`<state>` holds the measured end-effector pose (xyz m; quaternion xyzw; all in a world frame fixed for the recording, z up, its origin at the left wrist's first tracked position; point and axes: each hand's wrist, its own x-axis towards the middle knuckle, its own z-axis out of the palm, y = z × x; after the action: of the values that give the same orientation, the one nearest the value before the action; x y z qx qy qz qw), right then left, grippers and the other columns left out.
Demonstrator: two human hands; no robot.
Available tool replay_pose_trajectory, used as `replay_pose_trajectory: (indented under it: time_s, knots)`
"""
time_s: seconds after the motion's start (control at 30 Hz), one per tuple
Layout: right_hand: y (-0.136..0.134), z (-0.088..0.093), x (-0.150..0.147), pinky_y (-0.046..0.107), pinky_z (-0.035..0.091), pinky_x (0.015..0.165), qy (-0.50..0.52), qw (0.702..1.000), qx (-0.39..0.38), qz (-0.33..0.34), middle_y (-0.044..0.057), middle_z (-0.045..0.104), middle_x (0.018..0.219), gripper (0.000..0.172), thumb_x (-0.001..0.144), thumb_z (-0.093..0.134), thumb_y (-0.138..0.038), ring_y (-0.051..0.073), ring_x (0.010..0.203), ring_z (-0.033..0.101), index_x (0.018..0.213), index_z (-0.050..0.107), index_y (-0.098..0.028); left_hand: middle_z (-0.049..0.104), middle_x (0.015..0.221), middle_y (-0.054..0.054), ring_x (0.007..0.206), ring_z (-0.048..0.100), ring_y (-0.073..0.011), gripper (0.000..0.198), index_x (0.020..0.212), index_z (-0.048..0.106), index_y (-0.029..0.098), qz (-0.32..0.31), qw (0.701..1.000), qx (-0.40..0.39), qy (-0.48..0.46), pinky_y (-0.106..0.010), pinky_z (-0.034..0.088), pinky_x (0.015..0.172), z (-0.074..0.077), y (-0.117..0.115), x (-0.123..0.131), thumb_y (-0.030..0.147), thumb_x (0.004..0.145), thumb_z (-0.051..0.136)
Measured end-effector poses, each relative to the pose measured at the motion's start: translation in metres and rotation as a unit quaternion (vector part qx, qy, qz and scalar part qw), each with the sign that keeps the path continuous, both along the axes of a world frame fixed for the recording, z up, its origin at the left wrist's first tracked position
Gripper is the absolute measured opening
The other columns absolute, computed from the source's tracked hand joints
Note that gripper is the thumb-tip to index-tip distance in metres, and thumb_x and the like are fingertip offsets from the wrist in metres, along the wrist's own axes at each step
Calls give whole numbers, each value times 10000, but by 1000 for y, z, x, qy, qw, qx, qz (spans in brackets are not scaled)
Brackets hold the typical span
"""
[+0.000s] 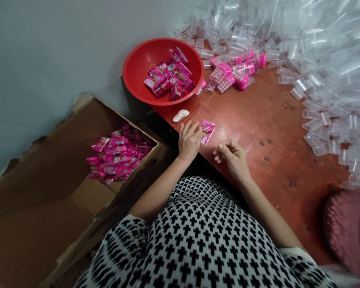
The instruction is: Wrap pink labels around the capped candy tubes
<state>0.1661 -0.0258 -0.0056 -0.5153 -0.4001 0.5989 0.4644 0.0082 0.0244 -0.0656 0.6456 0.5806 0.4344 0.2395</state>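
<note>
Single head-worn view, close above, angled forward and down onto the table [258, 132].

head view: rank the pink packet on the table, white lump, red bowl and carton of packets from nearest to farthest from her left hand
From the left hand:
1. Pink packet, touching its fingertips, just right.
2. White lump, on the table just beyond the hand.
3. Red bowl, farther back, and the carton, down to the left: too close to call.
</note>
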Motion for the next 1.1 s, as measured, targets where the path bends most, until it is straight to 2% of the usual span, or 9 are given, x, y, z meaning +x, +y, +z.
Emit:
replay_pose_trajectory:
  time_s: [0.13,0.27,0.43,0.57,0.7,0.87,0.97,1.03,1.1]
  knots:
    - [16,-9,10,208,492,511,-60,998,26,-11,-18,668,660,312,751,728,-468,95,545,610,760,605,-180,666,1251,-58,1285,517,-264,142,920,742,262,5,1000,17,-24,-541,146,1184,-4,-3,0,306,848,628]
    - [43,-21,3,251,528,730,-48,995,74,-52,-2,701,904,437,653,807,-443,123,822,656,963,609,-208,652,1271,-71,1287,518,-260,168,940,748,261,3,998,42,-54,-534,204,1173,6,-6,5,330,856,620]
    - [65,-14,-9,251,498,620,58,997,41,-22,-54,662,724,534,600,832,-420,113,620,598,1003,537,-231,678,1220,-104,1195,592,-265,322,1075,723,207,-16,989,-12,-145,-470,393,1095,29,-11,6,394,821,659]
    - [73,-2,-4,246,465,603,37,997,22,71,-48,640,706,520,602,830,-389,110,604,576,1002,543,-220,735,859,-79,806,701,-221,397,882,749,141,-38,915,-220,-337,-393,586,817,39,-8,1,508,735,712]
    - [90,5,4,233,402,548,-45,981,11,186,-64,575,622,463,624,805,-385,99,547,515,966,561,-189,684,691,-30,636,654,-131,367,713,745,119,-40,849,-305,-430,-260,598,655,44,-5,0,444,574,843]
    - [116,14,-2,245,403,558,-130,946,48,292,-40,595,658,386,693,751,-401,110,571,522,949,571,-175,692,682,-34,614,648,-115,354,692,743,118,-2,802,-316,-506,-245,601,628,49,-2,-2,409,534,870]
    - [142,22,-7,280,450,621,-216,910,113,334,-4,642,720,304,781,680,-400,145,640,577,964,596,-172,695,661,-41,609,662,-129,361,643,731,111,37,812,-291,-504,-235,600,607,52,1,-6,413,509,878]
    - [173,26,-10,347,483,759,-345,876,193,275,62,688,867,239,857,600,-366,203,807,625,976,625,-160,693,637,-45,603,668,-137,361,612,725,106,54,822,-287,-488,-229,598,602,53,2,-10,410,497,882]
    - [213,27,-11,455,423,960,-502,811,266,145,145,666,1109,272,926,492,-335,282,1080,577,1054,638,-144,687,612,-45,594,669,-144,362,600,725,104,62,829,-293,-473,-234,600,604,52,4,-13,411,490,883]
